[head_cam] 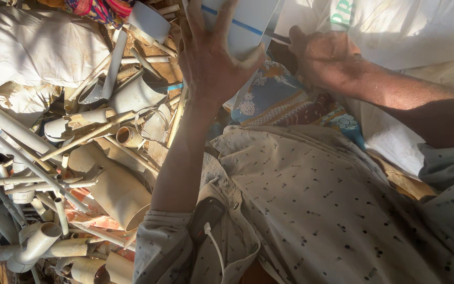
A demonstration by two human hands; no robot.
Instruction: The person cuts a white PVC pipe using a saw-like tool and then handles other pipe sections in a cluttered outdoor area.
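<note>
My left hand is raised at the top centre, its fingers wrapped over a wide white plastic pipe that bears a thin blue line. My right hand is closed next to the pipe's lower right edge, gripping a thin dark tool whose tip pokes out towards the pipe; what kind of tool it is I cannot tell. Below both hands lies a blue and maroon patterned cloth over my lap. My pale dotted shirt fills the lower middle.
A heap of dusty cut pipes and pipe fittings covers the left side. A white sack lies at the top left, and white sheeting at the top right. A dark device with a white cable sits in my shirt pocket.
</note>
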